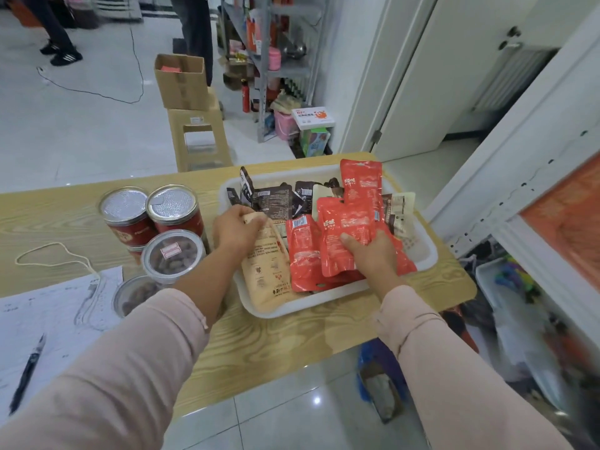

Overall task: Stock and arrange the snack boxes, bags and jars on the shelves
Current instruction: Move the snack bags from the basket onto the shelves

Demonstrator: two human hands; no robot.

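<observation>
Two hands are both digging in the same tray, and that's where trouble could be brewing. Nearest in, a pen (27, 371) and some paper (48, 313) are lying on the table's (259, 345) left end, well apart from the action.

Further in, the person's left hand (235, 230) is curling round the top edge of a beige bag (268, 274) lying at the left side of the tray (430, 258). The right hand (373, 254) is gripping a fanned bunch of red bags (337, 241), thumb pressing on the front one, other fingers hidden behind. Looks like stock is getting gathered for the shelves.

Those red bags are looking glossy, so one could be sliding out of the fan on the lift. The beige bag is touching a red one, so pulling it might be dragging neighbours over the rim.

The left forearm is passing just beside the jars (175, 254), which are crowding together; a careless elbow could be knocking them over.

At the tray's far end, dark packets (272, 198) are piling loosely, with an upright red bag (362, 183) leaning there, ready to flop.

Beyond the table, a cardboard box (180, 81) is sitting on a stool (198, 138), and the metal shelf (279, 69) is already looking crammed, so room could be tight.
</observation>
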